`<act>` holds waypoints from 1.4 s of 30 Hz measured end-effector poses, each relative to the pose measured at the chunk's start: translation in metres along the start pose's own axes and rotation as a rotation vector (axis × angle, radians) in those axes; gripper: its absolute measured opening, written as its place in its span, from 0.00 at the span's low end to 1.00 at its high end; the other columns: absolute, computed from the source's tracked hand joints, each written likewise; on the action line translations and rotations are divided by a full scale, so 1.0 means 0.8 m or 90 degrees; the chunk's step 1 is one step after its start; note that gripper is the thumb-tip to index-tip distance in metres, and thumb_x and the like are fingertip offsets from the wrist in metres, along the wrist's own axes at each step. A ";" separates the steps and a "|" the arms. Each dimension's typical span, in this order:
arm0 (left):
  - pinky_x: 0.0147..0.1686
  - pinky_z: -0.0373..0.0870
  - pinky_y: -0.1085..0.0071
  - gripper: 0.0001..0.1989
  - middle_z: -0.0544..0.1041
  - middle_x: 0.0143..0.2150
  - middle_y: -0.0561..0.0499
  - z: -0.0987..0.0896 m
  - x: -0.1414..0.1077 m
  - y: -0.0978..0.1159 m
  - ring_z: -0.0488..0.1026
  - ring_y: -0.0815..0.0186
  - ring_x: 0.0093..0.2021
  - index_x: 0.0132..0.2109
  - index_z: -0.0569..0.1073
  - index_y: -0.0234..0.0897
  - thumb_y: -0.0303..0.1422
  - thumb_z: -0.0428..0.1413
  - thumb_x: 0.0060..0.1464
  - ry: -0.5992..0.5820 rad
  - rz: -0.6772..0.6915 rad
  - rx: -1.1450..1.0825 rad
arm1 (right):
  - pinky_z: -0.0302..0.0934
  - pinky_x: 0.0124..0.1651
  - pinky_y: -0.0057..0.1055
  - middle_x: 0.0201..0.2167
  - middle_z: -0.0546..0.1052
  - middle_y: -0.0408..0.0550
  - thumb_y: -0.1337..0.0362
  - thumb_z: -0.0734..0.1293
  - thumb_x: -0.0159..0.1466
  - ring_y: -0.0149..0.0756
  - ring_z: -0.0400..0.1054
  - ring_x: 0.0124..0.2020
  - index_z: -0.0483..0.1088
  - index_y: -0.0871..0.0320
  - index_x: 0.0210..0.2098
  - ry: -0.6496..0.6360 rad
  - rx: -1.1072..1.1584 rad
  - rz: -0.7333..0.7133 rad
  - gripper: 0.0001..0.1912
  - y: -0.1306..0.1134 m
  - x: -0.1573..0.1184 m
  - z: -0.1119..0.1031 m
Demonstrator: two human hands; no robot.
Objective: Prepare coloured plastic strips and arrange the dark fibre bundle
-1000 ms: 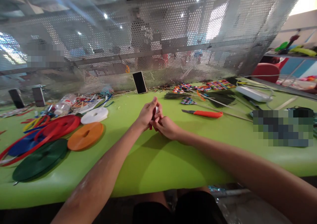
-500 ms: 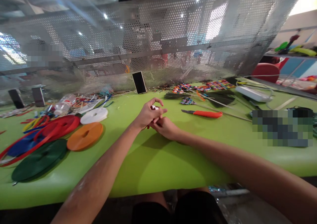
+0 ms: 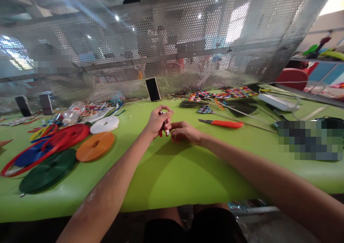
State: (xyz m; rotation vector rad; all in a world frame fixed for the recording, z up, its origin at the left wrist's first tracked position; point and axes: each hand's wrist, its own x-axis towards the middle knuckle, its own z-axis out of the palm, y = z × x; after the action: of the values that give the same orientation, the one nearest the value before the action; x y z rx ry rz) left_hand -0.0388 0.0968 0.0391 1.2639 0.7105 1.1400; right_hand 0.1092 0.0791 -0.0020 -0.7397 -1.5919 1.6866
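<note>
Above the green tabletop, my left hand (image 3: pixel 158 122) is closed on a small folded piece of red and white strip (image 3: pixel 167 132). Its white end and a bit of red stick out below the fingers; most of the piece is hidden. My right hand (image 3: pixel 186 132) is just to the right, its fingers loosely curved and apart, with nothing visible between them. Its fingertips are close to the white end; whether they touch it I cannot tell. To the right of that hand lies a craft knife (image 3: pixel 225 124) with an orange-red handle, blade out and pointing left.
Rolls of flat strip lie at left: green (image 3: pixel 48 171), orange (image 3: pixel 95 147), white (image 3: pixel 104 125) and red (image 3: pixel 73 135). A phone (image 3: pixel 153 90) leans near the perforated metal screen (image 3: pixel 172 46). Colourful woven pieces (image 3: pixel 239 92) and a white power strip (image 3: pixel 278 102) lie back right.
My right hand has drawn back to the right, away from my left hand, and its fingers have loosened. The left hand keeps the folded strip, now turned with its white end downward.
</note>
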 end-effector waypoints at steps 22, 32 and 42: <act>0.14 0.68 0.75 0.25 0.72 0.14 0.53 0.005 0.001 -0.013 0.71 0.67 0.13 0.25 0.67 0.35 0.48 0.70 0.35 0.174 0.053 0.054 | 0.54 0.25 0.26 0.19 0.73 0.41 0.53 0.79 0.45 0.24 0.62 0.20 0.74 0.62 0.25 0.099 0.194 0.032 0.20 0.010 0.006 0.015; 0.10 0.64 0.77 0.25 0.72 0.15 0.55 0.005 0.001 -0.013 0.68 0.69 0.12 0.25 0.69 0.34 0.48 0.70 0.33 0.179 0.053 0.049 | 0.58 0.27 0.28 0.22 0.74 0.42 0.53 0.78 0.48 0.25 0.64 0.21 0.74 0.61 0.27 0.085 0.207 0.037 0.19 0.012 0.007 0.012; 0.07 0.62 0.76 0.23 0.74 0.17 0.53 0.004 -0.001 -0.012 0.69 0.67 0.13 0.27 0.70 0.33 0.47 0.69 0.37 0.153 0.055 0.066 | 0.56 0.27 0.28 0.18 0.73 0.42 0.51 0.80 0.42 0.25 0.63 0.20 0.75 0.62 0.24 0.104 0.178 0.016 0.21 0.013 0.008 0.008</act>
State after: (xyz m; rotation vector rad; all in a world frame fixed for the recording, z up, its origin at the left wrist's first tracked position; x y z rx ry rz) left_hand -0.0337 0.0956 0.0303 1.2665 0.9107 1.3545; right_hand 0.0992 0.0800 -0.0118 -0.7343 -1.2100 1.7719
